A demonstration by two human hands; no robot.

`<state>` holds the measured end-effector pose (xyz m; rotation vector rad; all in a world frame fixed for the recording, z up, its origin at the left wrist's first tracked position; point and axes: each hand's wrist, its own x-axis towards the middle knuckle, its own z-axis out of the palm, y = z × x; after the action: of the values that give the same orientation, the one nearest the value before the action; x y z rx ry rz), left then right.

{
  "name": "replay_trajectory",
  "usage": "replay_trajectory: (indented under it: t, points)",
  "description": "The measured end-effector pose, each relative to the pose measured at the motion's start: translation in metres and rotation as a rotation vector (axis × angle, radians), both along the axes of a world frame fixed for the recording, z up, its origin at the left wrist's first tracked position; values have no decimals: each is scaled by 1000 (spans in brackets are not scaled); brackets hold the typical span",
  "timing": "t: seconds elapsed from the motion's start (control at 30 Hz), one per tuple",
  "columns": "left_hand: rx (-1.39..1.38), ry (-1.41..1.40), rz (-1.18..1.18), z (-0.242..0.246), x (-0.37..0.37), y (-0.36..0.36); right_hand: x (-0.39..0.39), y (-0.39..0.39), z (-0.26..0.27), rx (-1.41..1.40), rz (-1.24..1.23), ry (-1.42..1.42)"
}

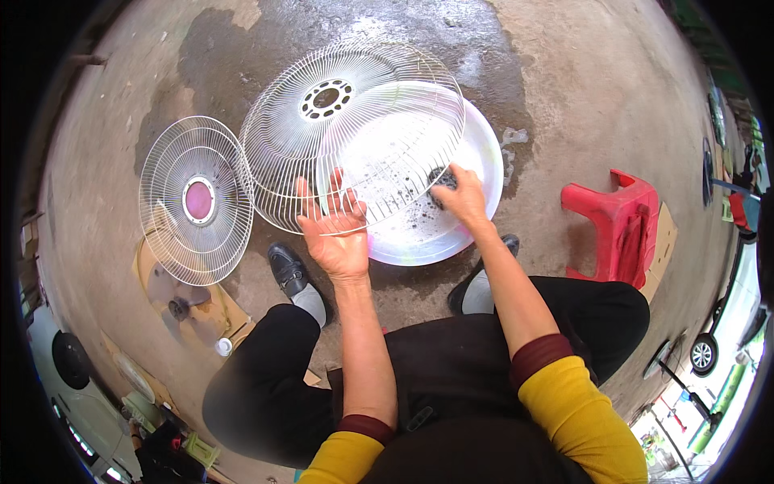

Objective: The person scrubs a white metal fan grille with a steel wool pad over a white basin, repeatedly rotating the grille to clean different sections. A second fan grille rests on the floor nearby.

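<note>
A large white wire fan guard (326, 100) is tilted over a pale, wide basin (484, 151). My left hand (338, 242) is palm up under its near rim, fingers spread behind the wires, bearing the guard. In my right hand (465, 196) is a dark scrubbing pad (446, 178), pressed to the guard's right rim above the basin. Dark specks and drops are scattered inside the basin. To the left, a second wire fan guard (196, 245) with a pink centre disc stands tilted, close beside the first.
A fan blade (178, 307) lies on cardboard (233, 311) at the left. A red plastic stool (626, 224) is on the right, with cardboard (664, 242) by it. The concrete floor (357, 18) is wet beyond the basin. Vehicles and another person are at the rim of view.
</note>
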<state>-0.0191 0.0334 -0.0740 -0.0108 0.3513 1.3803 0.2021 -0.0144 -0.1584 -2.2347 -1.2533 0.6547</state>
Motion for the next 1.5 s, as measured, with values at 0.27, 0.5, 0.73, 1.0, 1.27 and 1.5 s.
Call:
replay_trajectory:
  t: [0.27,0.5,0.73,1.0,1.27,1.5]
  points:
    - [2,-15,4,20,14,10,-28,5,-31,-313,619,-192]
    - [24,81,83,59,34,24,-4,10,93,-100,-260,976]
    - [55,112,75,96,44,30,-30,11,209,511,-20,445]
    - [53,232,49,117,50,23,-82,54,217,703,330,-89]
    - [7,262,76,123,53,19,-87,76,230,508,305,-209]
    - [-67,469,64,127,59,14,-85,98,230,524,260,-243]
